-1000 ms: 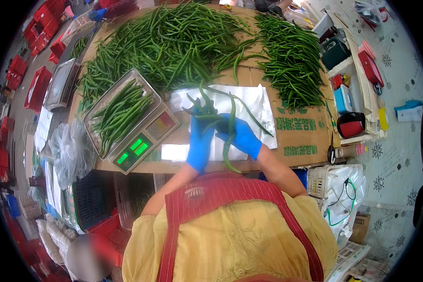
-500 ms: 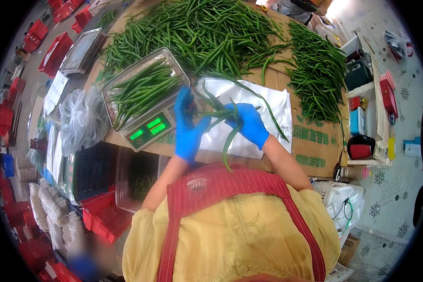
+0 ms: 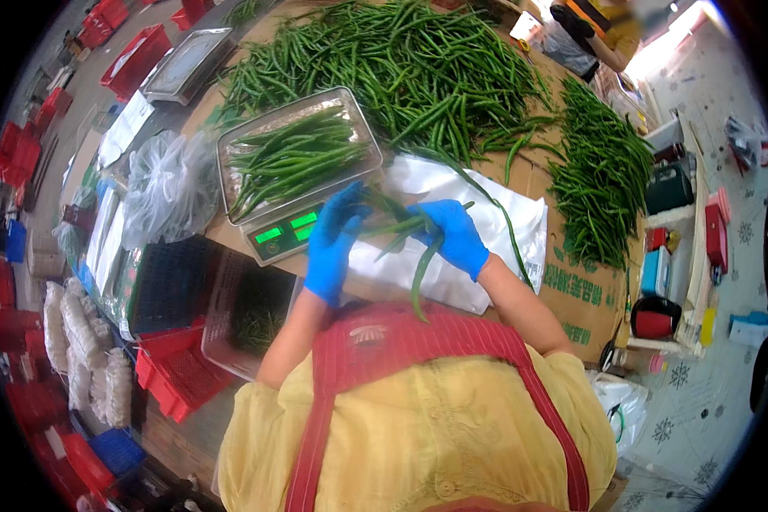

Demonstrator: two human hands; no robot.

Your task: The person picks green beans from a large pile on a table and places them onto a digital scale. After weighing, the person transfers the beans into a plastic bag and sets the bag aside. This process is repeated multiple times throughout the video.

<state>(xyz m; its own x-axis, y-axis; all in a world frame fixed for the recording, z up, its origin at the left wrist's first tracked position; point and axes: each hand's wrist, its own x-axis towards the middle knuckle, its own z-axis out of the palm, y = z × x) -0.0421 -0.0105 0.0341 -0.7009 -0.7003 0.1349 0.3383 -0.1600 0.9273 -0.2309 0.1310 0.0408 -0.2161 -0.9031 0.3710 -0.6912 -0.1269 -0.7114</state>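
Observation:
Several long green chili peppers are gripped in my right hand, gloved in blue, with some curving down below it. My left hand, also in a blue glove, is beside their other ends, fingers stretched upward and thumb apart; whether it touches them is blurred. Both hands hover over a white plastic sheet. To their left stands a digital scale with a lit green display. A neat bundle of peppers lies on its metal tray. One long pepper rests across the sheet.
A large heap of peppers covers the far table, and another pile lies at right on cardboard. Clear plastic bags and a red basket are at left. Another person appears at far right.
The view has shifted, moving the table and scale to the right in the picture. My right hand keeps its hold on the peppers; my left hand has stayed close beside them.

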